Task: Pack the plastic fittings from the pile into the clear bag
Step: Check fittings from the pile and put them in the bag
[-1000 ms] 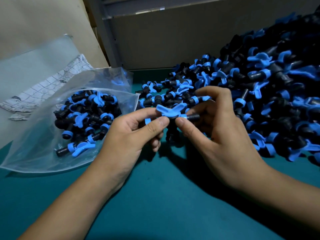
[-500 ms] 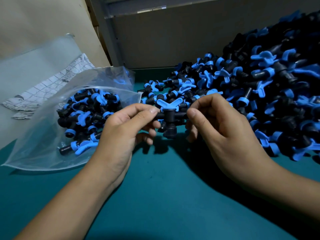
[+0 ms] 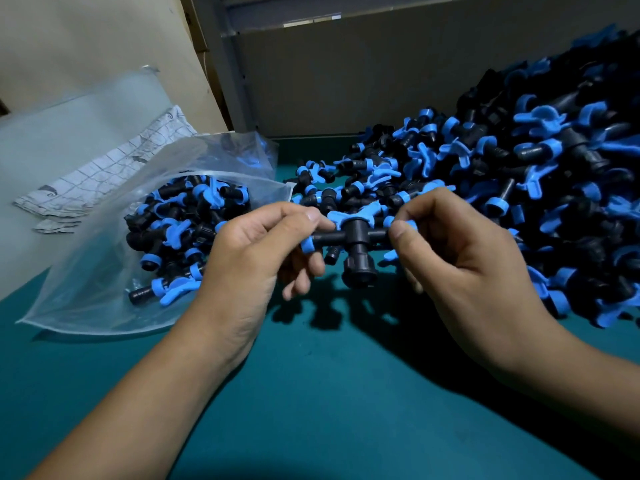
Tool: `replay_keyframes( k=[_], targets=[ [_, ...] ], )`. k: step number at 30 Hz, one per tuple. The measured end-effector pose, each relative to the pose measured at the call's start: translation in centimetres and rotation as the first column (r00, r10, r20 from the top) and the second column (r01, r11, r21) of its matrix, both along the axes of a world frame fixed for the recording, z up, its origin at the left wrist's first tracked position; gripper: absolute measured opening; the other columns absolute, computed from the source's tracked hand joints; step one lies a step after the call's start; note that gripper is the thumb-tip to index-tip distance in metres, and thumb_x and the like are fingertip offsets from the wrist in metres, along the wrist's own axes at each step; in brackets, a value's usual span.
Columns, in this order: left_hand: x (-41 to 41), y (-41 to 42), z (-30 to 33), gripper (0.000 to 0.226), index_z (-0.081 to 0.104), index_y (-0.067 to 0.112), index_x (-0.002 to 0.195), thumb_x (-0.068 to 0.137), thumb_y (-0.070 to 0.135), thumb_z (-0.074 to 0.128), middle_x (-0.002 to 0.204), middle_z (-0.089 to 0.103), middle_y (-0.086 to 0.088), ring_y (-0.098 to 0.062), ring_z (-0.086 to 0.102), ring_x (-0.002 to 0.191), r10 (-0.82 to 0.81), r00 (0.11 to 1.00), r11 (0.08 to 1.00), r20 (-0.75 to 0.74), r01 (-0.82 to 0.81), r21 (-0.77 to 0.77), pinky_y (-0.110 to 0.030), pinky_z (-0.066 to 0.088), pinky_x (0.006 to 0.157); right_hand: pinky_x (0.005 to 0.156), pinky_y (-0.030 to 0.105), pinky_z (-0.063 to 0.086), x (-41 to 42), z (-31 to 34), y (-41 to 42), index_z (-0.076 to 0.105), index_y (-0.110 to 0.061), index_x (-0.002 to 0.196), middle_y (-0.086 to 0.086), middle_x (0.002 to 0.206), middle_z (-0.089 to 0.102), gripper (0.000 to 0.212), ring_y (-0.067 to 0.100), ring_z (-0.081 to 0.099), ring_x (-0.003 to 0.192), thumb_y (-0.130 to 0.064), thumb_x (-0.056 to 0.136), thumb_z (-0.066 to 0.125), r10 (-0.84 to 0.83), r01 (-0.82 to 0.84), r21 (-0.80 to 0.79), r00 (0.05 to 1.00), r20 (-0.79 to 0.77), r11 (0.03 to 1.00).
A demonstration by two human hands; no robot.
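A black plastic fitting [image 3: 356, 247] with a blue butterfly handle hangs between my two hands above the teal table. My left hand [image 3: 252, 258] pinches its left stub with thumb and forefinger. My right hand [image 3: 460, 258] pinches its right stub the same way. A large pile of black and blue fittings [image 3: 512, 188] rises at the right and behind my hands. The clear bag [image 3: 104, 282] lies at the left, its mouth toward the pile, holding several fittings.
The teal table [image 3: 311, 393] spreads under my forearms. Folded printed paper [image 3: 104, 174] and a pale sheet lie behind the bag. A cardboard wall [image 3: 346, 81] and a grey metal post [image 3: 221, 64] close off the back.
Both hands lifted the fitting off the pile's edge and drew it slightly toward me. It now hangs with its black socket end pointing down, a stub pinched in each hand.
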State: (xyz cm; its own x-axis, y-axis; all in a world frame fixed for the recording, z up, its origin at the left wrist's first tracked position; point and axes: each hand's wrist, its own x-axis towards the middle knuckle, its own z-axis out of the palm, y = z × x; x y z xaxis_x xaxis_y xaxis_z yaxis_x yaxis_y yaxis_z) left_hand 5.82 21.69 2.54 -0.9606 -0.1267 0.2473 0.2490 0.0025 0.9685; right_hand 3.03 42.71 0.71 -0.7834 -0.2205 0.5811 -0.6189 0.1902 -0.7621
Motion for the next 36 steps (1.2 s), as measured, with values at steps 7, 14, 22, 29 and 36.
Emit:
replay_keyframes(
  k=[7, 14, 22, 29, 36],
  targets=[
    [-0.2, -1.2, 0.8, 0.009, 0.069, 0.021, 0.075, 0.082, 0.025, 0.064, 0.058, 0.041, 0.004, -0.01, 0.03, 0.043, 0.212, 0.977, 0.97, 0.002, -0.21, 0.125, -0.015, 0.02, 0.04, 0.059, 0.019, 0.041, 0.8, 0.6, -0.2, 0.06, -0.023, 0.096, -0.003, 0.079, 0.069, 0.027, 0.011, 0.057, 0.063, -0.049, 0.101, 0.057, 0.015, -0.016, 0.182, 1.0, 0.003, 0.983],
    [-0.8, -4.0, 1.5, 0.013, 0.059, 0.022, 0.075, 0.088, 0.019, 0.061, 0.055, 0.05, 0.003, -0.013, 0.048, 0.046, 0.65, 0.743, 0.676, 0.159, -0.661, 0.326, -0.017, 0.032, 0.043, 0.068, 0.015, 0.046, 0.9, 0.6, -0.4, 0.055, -0.031, 0.108, -0.017, 0.098, 0.064, 0.015, 0.009, 0.064, 0.082, -0.041, 0.099, 0.061, -0.1, 0.1, 0.134, 0.995, -0.008, 0.986],
    [-1.6, -6.1, 1.4, 0.007, 0.059, 0.017, 0.1, 0.105, 0.016, 0.054, 0.086, 0.064, -0.003, -0.016, 0.072, 0.076, 0.493, 0.843, 0.505, 0.214, -0.478, 0.719, -0.022, 0.053, 0.061, 0.079, 0.023, 0.048, 1.3, 0.5, -0.5, 0.048, -0.033, 0.117, -0.014, 0.101, 0.063, 0.022, 0.01, 0.064, 0.094, -0.04, 0.1, 0.06, -0.088, 0.098, 0.217, 0.994, -0.058, 0.971],
    [-2.1, -5.1, 0.9, 0.04, 0.063, 0.022, 0.132, 0.104, -0.002, 0.048, 0.104, 0.07, 0.004, -0.004, 0.067, 0.079, 0.619, 0.781, 0.748, 0.083, -0.619, 0.239, -0.018, 0.056, 0.068, 0.096, 0.047, 0.038, 1.2, 0.0, -0.8, 0.057, -0.016, 0.117, 0.011, 0.12, 0.052, 0.039, 0.035, 0.048, 0.112, -0.047, 0.095, 0.054, -0.387, 0.483, 0.69, 0.87, -0.307, 0.539],
    [-2.2, -3.9, 0.2, 0.045, 0.057, 0.023, 0.147, 0.104, 0.012, 0.055, 0.166, 0.037, 0.008, -0.008, 0.034, 0.151, 0.557, 0.831, 0.769, 0.013, -0.509, -0.387, -0.028, 0.021, 0.124, 0.115, 0.049, 0.031, 1.4, 0.5, -1.0, 0.046, -0.025, 0.142, 0.013, 0.148, 0.047, 0.062, 0.034, 0.04, 0.138, -0.062, 0.095, 0.03, -0.393, 0.389, 0.839, 0.889, -0.234, 0.38]
  ],
)
